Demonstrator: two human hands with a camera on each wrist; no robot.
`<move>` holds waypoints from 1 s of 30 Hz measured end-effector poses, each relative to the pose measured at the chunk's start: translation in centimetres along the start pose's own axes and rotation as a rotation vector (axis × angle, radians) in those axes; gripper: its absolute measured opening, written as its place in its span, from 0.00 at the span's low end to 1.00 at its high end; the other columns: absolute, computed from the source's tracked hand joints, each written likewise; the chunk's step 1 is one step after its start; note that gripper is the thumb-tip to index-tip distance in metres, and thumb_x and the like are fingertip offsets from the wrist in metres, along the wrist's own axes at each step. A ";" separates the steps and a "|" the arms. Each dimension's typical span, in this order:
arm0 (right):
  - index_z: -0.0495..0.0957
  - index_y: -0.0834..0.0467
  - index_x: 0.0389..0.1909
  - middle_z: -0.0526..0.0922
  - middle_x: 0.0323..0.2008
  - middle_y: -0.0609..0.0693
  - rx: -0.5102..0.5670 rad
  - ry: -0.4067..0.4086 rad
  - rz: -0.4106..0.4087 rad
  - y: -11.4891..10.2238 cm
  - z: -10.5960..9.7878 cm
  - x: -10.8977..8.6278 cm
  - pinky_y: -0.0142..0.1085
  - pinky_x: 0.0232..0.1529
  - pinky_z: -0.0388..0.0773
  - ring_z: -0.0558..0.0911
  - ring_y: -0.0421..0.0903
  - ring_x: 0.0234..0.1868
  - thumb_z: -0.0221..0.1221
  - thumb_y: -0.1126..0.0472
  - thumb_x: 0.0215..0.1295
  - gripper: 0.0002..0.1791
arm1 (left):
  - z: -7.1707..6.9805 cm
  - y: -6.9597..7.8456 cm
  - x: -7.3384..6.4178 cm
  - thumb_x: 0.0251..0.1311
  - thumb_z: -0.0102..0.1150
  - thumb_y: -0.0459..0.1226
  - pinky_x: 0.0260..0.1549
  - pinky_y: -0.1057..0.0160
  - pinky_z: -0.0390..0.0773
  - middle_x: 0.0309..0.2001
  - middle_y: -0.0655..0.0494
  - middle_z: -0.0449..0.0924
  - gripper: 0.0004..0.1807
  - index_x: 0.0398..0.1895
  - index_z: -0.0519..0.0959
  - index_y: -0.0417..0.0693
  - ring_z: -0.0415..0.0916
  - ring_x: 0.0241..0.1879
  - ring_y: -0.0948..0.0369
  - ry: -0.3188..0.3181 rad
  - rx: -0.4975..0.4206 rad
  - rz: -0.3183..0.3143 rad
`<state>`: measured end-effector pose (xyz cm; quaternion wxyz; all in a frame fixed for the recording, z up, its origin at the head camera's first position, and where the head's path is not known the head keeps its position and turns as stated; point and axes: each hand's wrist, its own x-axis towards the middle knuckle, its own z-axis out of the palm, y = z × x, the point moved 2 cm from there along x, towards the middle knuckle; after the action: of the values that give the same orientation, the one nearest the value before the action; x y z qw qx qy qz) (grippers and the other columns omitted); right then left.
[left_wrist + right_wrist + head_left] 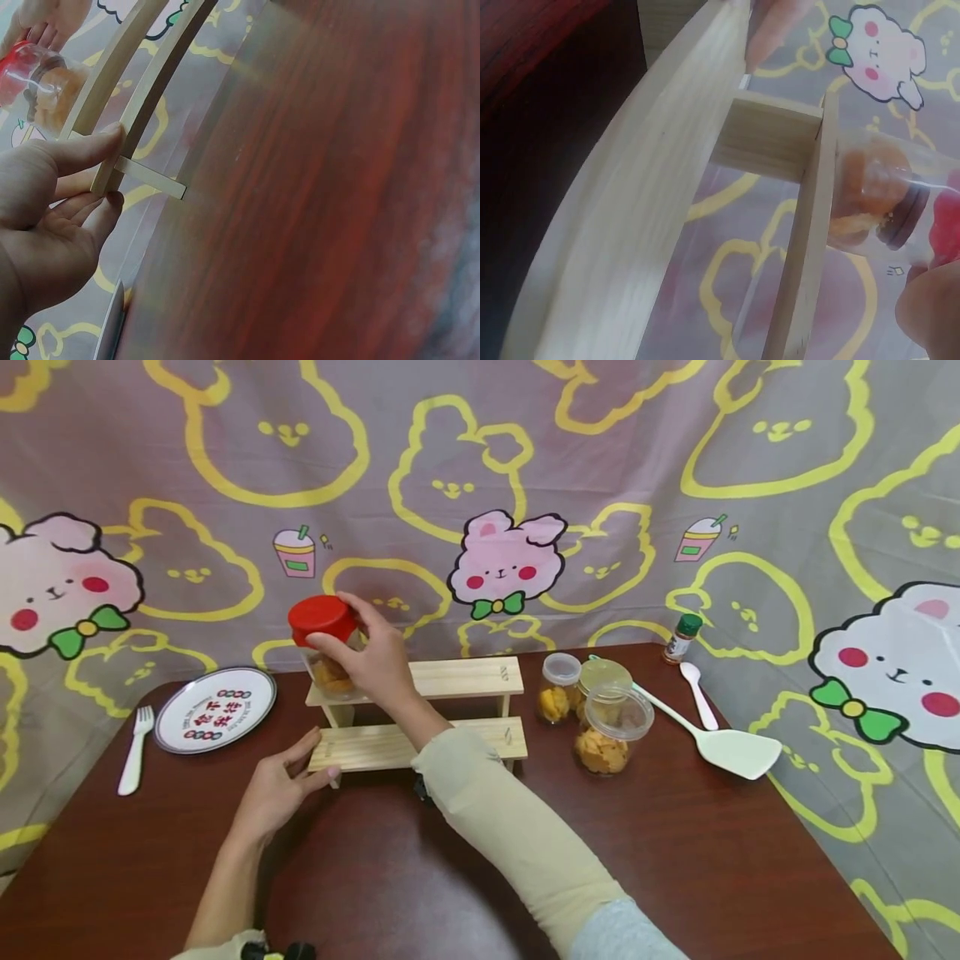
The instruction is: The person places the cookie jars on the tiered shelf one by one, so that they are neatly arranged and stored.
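Note:
A small two-tier wooden rack [375, 748] stands on the table. My left hand [276, 789] pinches the left end of its lower board, thumb on one face and fingers on the other, as the left wrist view shows. My right hand [375, 660] grips a clear jar with a red lid [322, 617] around the lid. Its base is right at the left end of the upper board [450, 679]. Through the jar wall in the right wrist view, orange-brown pieces and a dark round piece [904, 217] show.
Right of the rack stand a small jar of yellow food [555, 700], a clear-lidded jar [602, 752] and a greenish-lidded jar [606, 672]. Beyond lie a white spatula [738, 753], a white spoon [699, 695] and a green-capped seasoning bottle [681, 642]. Left are a plate [258, 681] and fork [135, 756].

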<state>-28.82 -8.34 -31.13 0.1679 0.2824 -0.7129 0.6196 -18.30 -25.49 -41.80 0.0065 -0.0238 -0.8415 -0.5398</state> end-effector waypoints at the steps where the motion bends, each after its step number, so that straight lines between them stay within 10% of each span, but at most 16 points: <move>1: 0.71 0.59 0.69 0.81 0.59 0.53 0.008 -0.010 0.013 -0.1 -0.1 0.0 0.34 0.60 0.77 0.79 0.39 0.57 0.72 0.56 0.63 0.36 | 0.0 0.0 0.0 0.62 0.72 0.37 0.51 0.82 0.69 0.75 0.38 0.57 0.43 0.74 0.60 0.30 0.58 0.72 0.45 -0.001 0.005 -0.001; 16: 0.65 0.58 0.72 0.75 0.66 0.46 0.115 -0.062 0.140 0.7 -2.0 0.2 0.27 0.63 0.71 0.72 0.36 0.64 0.74 0.56 0.59 0.42 | 0.1 0.1 0.1 0.61 0.72 0.37 0.52 0.81 0.69 0.75 0.38 0.58 0.43 0.74 0.61 0.30 0.60 0.71 0.45 -0.002 0.036 0.007; 30: 0.72 0.61 0.66 0.79 0.61 0.50 0.024 -0.085 0.091 0.7 -6.5 -0.8 0.40 0.63 0.75 0.75 0.42 0.62 0.73 0.57 0.61 0.34 | 0.2 0.2 -0.1 0.62 0.72 0.36 0.52 0.82 0.69 0.75 0.38 0.57 0.42 0.74 0.61 0.30 0.60 0.70 0.43 0.008 0.005 0.010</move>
<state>-29.32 -1.83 -31.00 0.1058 0.2778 -0.7240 0.6224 -18.22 -25.26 -41.75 0.0128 -0.0259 -0.8426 -0.5378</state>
